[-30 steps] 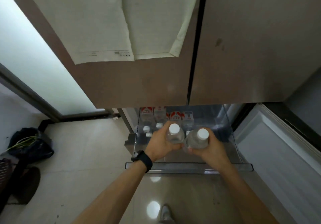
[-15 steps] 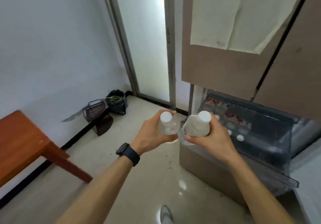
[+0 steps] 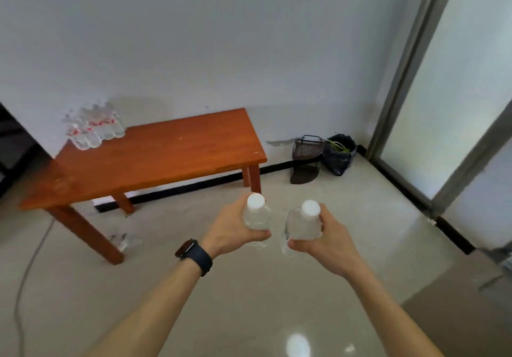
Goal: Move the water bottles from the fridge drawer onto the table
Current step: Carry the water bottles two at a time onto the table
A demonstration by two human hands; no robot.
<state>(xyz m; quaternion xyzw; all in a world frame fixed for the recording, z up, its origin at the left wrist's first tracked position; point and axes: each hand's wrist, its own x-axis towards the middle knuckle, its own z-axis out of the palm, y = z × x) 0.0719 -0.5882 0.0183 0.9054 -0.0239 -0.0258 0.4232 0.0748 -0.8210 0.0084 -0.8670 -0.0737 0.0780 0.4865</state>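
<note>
Head turns from fridge to desk (image 3: 155, 157); fridge now out of sight. Left grip (image 3: 235, 232) wraps round one water bottle (image 3: 256, 216), white cap up. Right grip (image 3: 327, 243) wraps round second water bottle (image 3: 303, 225), just beside first. Both held in air over floor (image 3: 249, 301), near desk end. Black watch (image 3: 194, 257) on left wrist. More bottles (image 3: 94, 128) stand on far desk corner by wall. Basket (image 3: 306, 148) and black bag (image 3: 339, 157) sit near glass door (image 3: 443, 107).

clear plastic bottles (image 3: 256, 216), glossy wooden table (image 3: 155, 159)
</note>
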